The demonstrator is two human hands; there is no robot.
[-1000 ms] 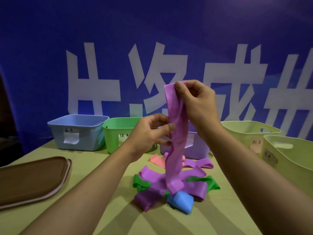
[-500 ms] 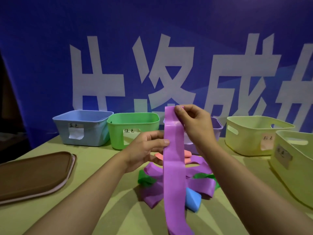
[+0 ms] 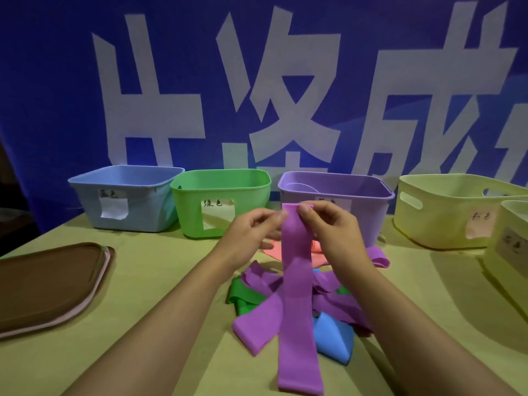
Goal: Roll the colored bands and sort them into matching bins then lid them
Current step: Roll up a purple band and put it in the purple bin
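The long flat purple elastic band (image 3: 295, 295) hangs from its top edge at frame centre, held above the table, its lower end reaching toward 6 o'clock over the yellow-green tabletop (image 3: 160, 324). The right hand (image 3: 328, 232) pinches the top edge between thumb and forefinger; the left hand (image 3: 251, 232) has its fingertips at the band's upper left edge, fingers curled, but whether it actually grips cannot be told.

Behind the held band lies a loose pile of bands (image 3: 337, 298): purple strips, a green band (image 3: 243, 292) at 9 o'clock of the pile, a blue band (image 3: 331, 338) at 5 o'clock, and a salmon-pink band (image 3: 274, 248) at 12 o'clock. All are partly covered by the held band and forearms.

Along the far edge stand open plastic bins: pale blue bin (image 3: 125, 201), green bin (image 3: 220, 195), lilac bin (image 3: 365, 207), and pale yellow bin (image 3: 445, 210). A second pale yellow bin (image 3: 511, 235) is cut off at 3 o'clock.

The green bin's label reads "绿色". The other labels carry handwriting too faint to read; the lilac bin's label is mostly hidden by the right hand.

A brown flat lid (image 3: 43, 281) lies at 9 o'clock, cut by the frame. The blue backdrop banner (image 3: 57, 81) bears large white characters, cropped.
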